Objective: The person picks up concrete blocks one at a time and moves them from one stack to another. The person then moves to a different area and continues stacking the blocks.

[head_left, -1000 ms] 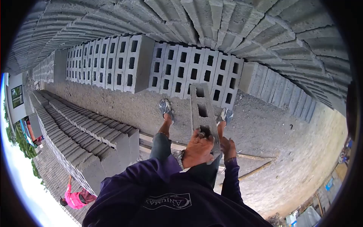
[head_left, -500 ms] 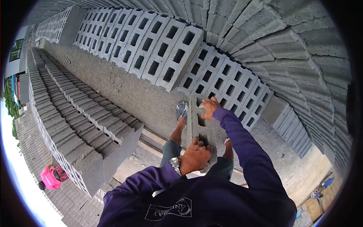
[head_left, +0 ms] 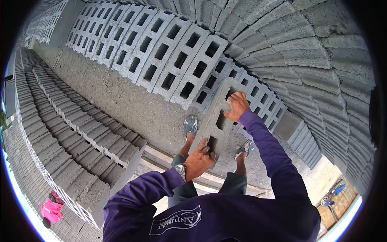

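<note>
A grey concrete hollow block (head_left: pixel 216 131) hangs in front of my legs, tilted, with its row of rectangular holes facing up. My left hand (head_left: pixel 199 159), with a metal watch at the wrist, grips its near end, fingers at the nearest hole. Toward the far end, my right hand (head_left: pixel 238 106) has its fingers curled into a hole and over the edge. The block's far end lies over a low stack of hollow blocks (head_left: pixel 259 94), partly hiding it; whether they touch I cannot tell.
A taller stack of hollow blocks (head_left: pixel 174 69) runs off to the upper left. More piled blocks (head_left: pixel 278 44) curve along the right. Long block rows (head_left: pixel 60 137) stand at the left, beyond a dirt path (head_left: pixel 121 90). A person in pink (head_left: pixel 51 209) is at lower left.
The block has moved away from my body toward the low stack, and my right hand has gone farther out with it. My view has shifted slightly.
</note>
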`<state>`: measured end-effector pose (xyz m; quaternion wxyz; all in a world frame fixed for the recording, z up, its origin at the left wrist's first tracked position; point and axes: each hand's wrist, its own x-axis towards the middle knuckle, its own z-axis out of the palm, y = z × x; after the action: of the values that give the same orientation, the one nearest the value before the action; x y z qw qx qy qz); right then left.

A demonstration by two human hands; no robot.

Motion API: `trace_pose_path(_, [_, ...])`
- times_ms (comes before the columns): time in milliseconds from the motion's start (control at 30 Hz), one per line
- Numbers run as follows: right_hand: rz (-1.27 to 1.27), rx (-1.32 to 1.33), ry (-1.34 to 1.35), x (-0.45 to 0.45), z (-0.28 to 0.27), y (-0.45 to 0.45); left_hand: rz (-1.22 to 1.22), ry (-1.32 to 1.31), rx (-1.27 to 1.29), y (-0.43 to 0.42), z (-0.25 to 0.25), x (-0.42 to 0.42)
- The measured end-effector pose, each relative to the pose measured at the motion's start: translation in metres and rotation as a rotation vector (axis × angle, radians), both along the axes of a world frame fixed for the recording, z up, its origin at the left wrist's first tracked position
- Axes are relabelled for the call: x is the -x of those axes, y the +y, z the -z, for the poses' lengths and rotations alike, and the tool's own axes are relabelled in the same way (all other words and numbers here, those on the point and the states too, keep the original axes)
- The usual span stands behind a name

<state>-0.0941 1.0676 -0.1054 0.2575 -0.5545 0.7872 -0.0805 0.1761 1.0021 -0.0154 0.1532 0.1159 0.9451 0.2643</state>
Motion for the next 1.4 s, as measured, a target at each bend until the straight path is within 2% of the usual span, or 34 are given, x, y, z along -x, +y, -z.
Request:
trace_pose_path(33, [0.002,0.003,0.009,0.009,0.001,-0.01,0.031,0.113,0.089,-0.013,0.019,0.008])
trace_pose_path(100, [0.041,0.146,0.155,0.025,0.007,-0.03,-0.011,0.078,0.109,-0.027,0.034,0.025])
trace_pose_path(300, [0.09,0.242,0.336,0.061,0.053,-0.081,-0.1,0.141,0.295,-0.074,0.125,0.063])
trace_pose_path(367, [0.103,0.237,0.323,0.063,0.071,-0.087,-0.134,0.174,0.272,-0.078,0.155,0.066])
trace_pose_path(467, [0.093,0.286,0.322,0.067,0.089,-0.084,-0.177,0.116,0.273,-0.074,0.171,0.071])
trace_pose_path(500, [0.087,0.259,0.299,0.061,0.088,-0.077,-0.175,0.08,0.224,-0.077,0.166,0.069])
trace_pose_path(600, [0.085,0.083,0.277,0.066,0.067,-0.09,-0.183,0.076,0.286,-0.071,0.17,0.066])
trace_pose_path(633, [0.087,0.09,0.276,0.062,0.063,-0.086,-0.176,-0.005,0.278,-0.069,0.17,0.068])
trace_pose_path(700, [0.146,0.388,0.313,0.052,0.052,-0.074,-0.182,-0.077,0.281,-0.065,0.163,0.072])
trace_pose_path(733, [0.183,0.363,0.24,0.041,0.036,-0.061,-0.205,-0.06,0.333,-0.059,0.156,0.069])
trace_pose_path(833, [0.385,0.293,-0.058,-0.009,0.01,0.009,-0.281,0.027,0.48,-0.031,0.12,0.055])
trace_pose_path(900, [0.5,0.124,-0.218,-0.042,0.015,0.083,-0.573,0.019,0.109,-0.003,0.104,0.041])
trace_pose_path(933, [0.548,0.039,-0.298,-0.055,0.023,0.127,-0.571,0.026,0.118,0.013,0.098,0.034])
trace_pose_path(1000, [0.616,-0.02,-0.392,-0.073,0.034,0.216,-0.737,-0.405,0.042,0.051,0.089,0.016])
trace_pose_path(1067, [0.743,-0.229,-0.461,-0.071,0.022,0.292,-0.786,-0.429,0.084,0.098,0.09,-0.007])
trace_pose_path(1133, [0.806,-0.192,-0.48,-0.053,0.029,0.366,-0.898,-0.464,0.091,0.148,0.084,-0.015])
trace_pose_path(1167, [0.887,-0.178,-0.495,-0.053,0.028,0.419,-0.959,-0.476,0.061,0.181,0.08,-0.019])
trace_pose_path(1200, [0.861,-0.162,-0.423,-0.043,0.036,0.464,-1.087,-0.477,-0.023,0.212,0.075,-0.017])
trace_pose_path(1300, [0.927,-0.162,-0.418,-0.004,0.01,0.571,-1.071,-0.417,-0.051,0.309,0.118,-0.021])
trace_pose_path(1333, [0.944,-0.186,-0.421,0.006,0.005,0.61,-1.063,-0.422,-0.058,0.335,0.113,-0.011])
trace_pose_path(1400, [0.966,-0.203,-0.43,0.021,-0.012,0.685,-1.118,-0.482,-0.304,0.393,0.101,0.029])
